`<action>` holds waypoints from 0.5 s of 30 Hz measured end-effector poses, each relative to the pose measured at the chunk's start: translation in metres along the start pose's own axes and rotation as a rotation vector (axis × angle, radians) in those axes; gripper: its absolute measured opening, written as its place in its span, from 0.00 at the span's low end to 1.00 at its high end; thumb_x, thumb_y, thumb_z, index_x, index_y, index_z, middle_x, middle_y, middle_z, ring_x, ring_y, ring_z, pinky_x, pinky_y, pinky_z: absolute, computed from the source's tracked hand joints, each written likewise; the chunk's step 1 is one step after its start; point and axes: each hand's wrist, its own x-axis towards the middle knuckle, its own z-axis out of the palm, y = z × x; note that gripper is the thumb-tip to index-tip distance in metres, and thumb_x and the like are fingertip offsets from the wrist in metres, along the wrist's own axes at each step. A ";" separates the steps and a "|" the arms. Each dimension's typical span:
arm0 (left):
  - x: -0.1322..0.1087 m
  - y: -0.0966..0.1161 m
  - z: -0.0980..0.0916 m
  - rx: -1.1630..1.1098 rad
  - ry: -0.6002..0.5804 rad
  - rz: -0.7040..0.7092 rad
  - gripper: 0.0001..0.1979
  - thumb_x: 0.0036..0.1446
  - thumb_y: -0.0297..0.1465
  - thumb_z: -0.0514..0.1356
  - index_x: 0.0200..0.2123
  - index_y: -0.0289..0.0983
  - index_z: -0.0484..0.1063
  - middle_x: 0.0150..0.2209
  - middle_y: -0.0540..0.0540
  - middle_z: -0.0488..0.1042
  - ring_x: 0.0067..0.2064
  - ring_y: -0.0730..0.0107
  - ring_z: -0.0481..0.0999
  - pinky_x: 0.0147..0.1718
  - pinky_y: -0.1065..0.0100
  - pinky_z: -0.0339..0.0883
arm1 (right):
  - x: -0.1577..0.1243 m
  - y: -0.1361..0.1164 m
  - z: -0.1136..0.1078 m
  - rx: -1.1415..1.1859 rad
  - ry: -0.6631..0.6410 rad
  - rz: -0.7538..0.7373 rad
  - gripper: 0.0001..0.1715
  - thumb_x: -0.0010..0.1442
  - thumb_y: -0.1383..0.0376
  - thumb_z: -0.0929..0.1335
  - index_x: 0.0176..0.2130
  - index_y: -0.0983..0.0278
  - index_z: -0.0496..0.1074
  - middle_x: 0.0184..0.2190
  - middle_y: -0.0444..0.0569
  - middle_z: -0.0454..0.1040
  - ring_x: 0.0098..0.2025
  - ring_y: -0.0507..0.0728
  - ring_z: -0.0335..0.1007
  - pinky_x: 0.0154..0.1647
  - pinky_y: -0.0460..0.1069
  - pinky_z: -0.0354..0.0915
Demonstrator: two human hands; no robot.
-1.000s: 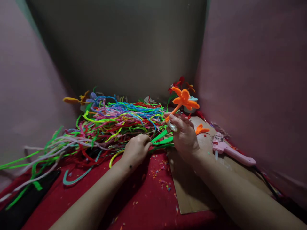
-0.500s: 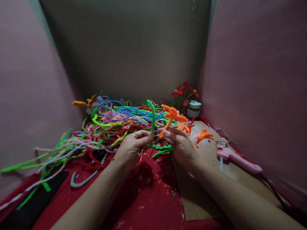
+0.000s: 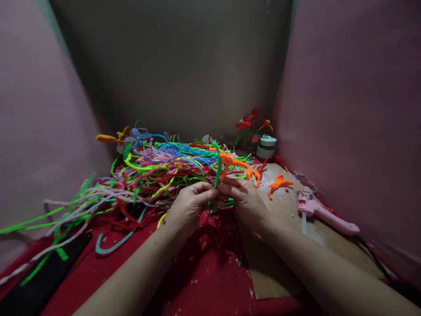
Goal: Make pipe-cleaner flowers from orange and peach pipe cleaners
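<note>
My left hand point(image 3: 189, 204) pinches the lower end of a green pipe cleaner point(image 3: 217, 169) that stands upright. My right hand point(image 3: 245, 197) pinches the stem of an orange pipe-cleaner flower point(image 3: 230, 161) right beside it. The fingertips of both hands meet, and the green piece lies against the flower's stem. A large tangled pile of coloured pipe cleaners point(image 3: 158, 169) lies just behind my hands on the red cloth point(image 3: 204, 272).
A pink glue gun point(image 3: 324, 214) lies on a cardboard sheet point(image 3: 296, 237) at right, with loose orange flower pieces point(image 3: 279, 182) nearby. Finished flowers point(image 3: 251, 125) and a small white pot point(image 3: 266, 147) stand at the back. Walls close in on three sides.
My left hand picked a green pipe cleaner out of the pile and raised it. My right hand lowered the orange flower, and both hands came together.
</note>
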 end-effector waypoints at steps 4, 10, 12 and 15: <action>0.002 -0.004 0.001 -0.054 0.006 0.023 0.10 0.43 0.31 0.68 0.26 0.33 0.71 0.22 0.51 0.71 0.24 0.76 0.70 0.23 0.74 0.60 | 0.000 0.000 0.000 0.005 -0.088 -0.023 0.12 0.50 0.57 0.71 0.24 0.63 0.73 0.17 0.42 0.67 0.21 0.52 0.63 0.27 0.50 0.62; 0.000 -0.004 0.003 -0.044 0.064 0.050 0.12 0.44 0.33 0.67 0.24 0.34 0.68 0.19 0.52 0.69 0.21 0.77 0.68 0.20 0.75 0.58 | 0.000 -0.002 0.001 -0.010 -0.053 -0.032 0.12 0.47 0.58 0.73 0.23 0.64 0.74 0.21 0.42 0.69 0.24 0.51 0.62 0.30 0.49 0.61; 0.000 -0.003 0.003 -0.042 0.071 0.056 0.12 0.43 0.34 0.68 0.23 0.34 0.68 0.19 0.53 0.69 0.20 0.78 0.67 0.20 0.75 0.57 | 0.000 -0.003 0.001 -0.061 -0.036 -0.055 0.12 0.47 0.58 0.73 0.24 0.64 0.75 0.22 0.42 0.69 0.26 0.51 0.62 0.31 0.49 0.60; 0.000 -0.003 0.003 -0.048 0.062 0.050 0.12 0.42 0.34 0.68 0.23 0.34 0.68 0.19 0.53 0.68 0.20 0.78 0.67 0.21 0.75 0.57 | 0.000 -0.002 0.001 -0.070 -0.026 -0.052 0.11 0.47 0.57 0.73 0.25 0.63 0.76 0.22 0.43 0.70 0.26 0.52 0.63 0.31 0.49 0.61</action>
